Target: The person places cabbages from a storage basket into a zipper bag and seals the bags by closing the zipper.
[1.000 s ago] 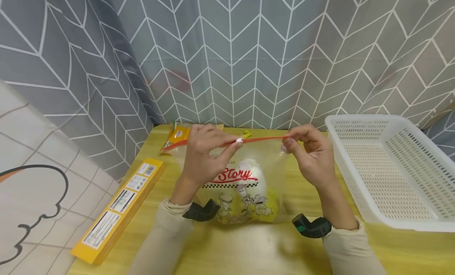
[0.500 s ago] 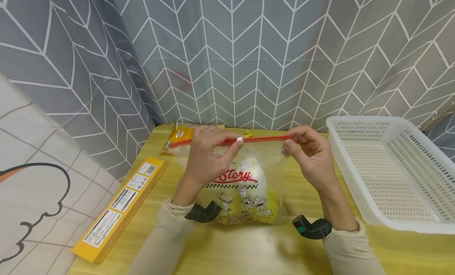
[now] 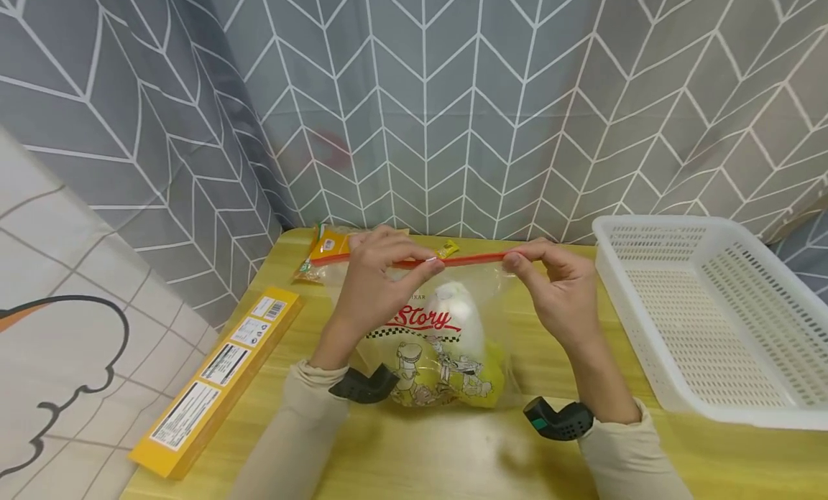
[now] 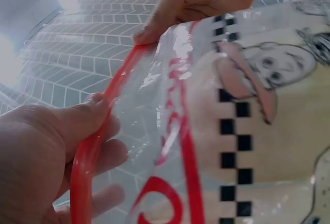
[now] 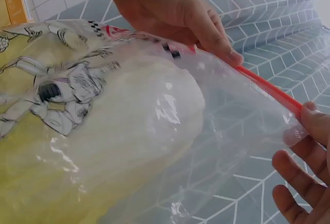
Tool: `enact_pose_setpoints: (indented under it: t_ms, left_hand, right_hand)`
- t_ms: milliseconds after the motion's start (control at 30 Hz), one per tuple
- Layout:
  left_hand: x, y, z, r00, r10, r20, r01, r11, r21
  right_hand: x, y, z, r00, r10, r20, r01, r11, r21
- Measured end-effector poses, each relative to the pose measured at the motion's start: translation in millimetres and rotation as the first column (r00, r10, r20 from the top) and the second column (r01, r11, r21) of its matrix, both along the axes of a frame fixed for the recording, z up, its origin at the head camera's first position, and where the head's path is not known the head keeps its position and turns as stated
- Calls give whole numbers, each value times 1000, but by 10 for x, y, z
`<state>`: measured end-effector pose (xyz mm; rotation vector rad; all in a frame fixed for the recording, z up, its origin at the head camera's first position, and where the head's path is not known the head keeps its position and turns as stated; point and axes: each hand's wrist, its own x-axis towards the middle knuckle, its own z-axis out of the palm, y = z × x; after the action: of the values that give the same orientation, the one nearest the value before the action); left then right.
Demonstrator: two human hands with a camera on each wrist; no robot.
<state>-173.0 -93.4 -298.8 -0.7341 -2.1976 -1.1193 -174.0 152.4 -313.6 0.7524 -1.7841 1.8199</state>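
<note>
A clear zip bag (image 3: 414,356) with red lettering and cartoon figures hangs upright above the table, a white bulky thing (image 3: 462,317) and something yellow inside. Thumb and forefinger of my left hand (image 3: 375,288) pinch the red zip strip (image 3: 468,258) near its middle. A sliver of a white slider (image 3: 431,260) shows between those fingertips. At the strip's right end, my right hand (image 3: 559,288) pinches the corner between thumb and forefinger. Both hands also appear on the strip in the left wrist view, the left hand (image 4: 46,147) nearer the camera.
A long yellow box (image 3: 216,381) with white labels lies at the left table edge. An orange snack packet (image 3: 326,247) and a small yellow wrapper (image 3: 448,248) lie behind the bag. To the right stands a white plastic basket (image 3: 669,363). A grey patterned curtain (image 3: 446,112) hangs behind.
My right hand has shifted slightly left and down with the bag's right corner. The white slider, plainer before, is now mostly covered by my left fingertips. The left hand stays nearly in place.
</note>
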Motion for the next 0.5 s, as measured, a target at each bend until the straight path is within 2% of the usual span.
enact_pose_setpoints:
  t_ms: [133, 300, 500]
  left_hand:
    - [6, -2, 36, 998, -7, 57, 6, 1000, 26]
    - [6, -32, 53, 997, 6, 70, -9, 999, 43]
    - [12, -127, 58, 996, 22, 91, -26, 999, 41]
  right_hand:
    - [5, 8, 15, 999, -37, -26, 36, 999, -23]
    - [5, 34, 34, 997, -56, -52, 51, 994, -94]
    - [6, 71, 38, 998, -57, -40, 52, 992, -116]
